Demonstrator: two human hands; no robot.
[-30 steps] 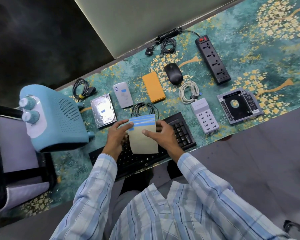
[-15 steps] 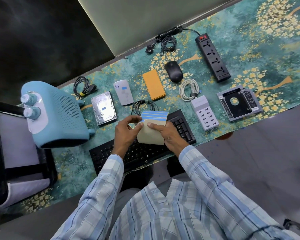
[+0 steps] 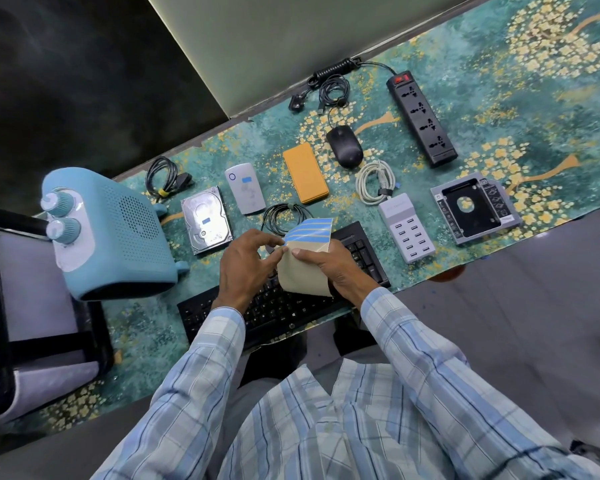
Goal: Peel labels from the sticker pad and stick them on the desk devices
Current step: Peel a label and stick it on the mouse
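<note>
sticker pad held above the keyboard, bent back for peeling

right hand grips the pad's middle, curling it so a blue label's edge lifts; left hand pinches at that corner, probably starting the peel. hard drive already labelled.

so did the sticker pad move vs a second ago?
Yes. The sticker pad has tilted: its blue-striped top edge now leans right, toward the keyboard's number keys. It remains above the keyboard, held by the right hand, left hand at its corner.

2 hands, 1 sticker pad, 1 keyboard, 1 mouse.
</note>
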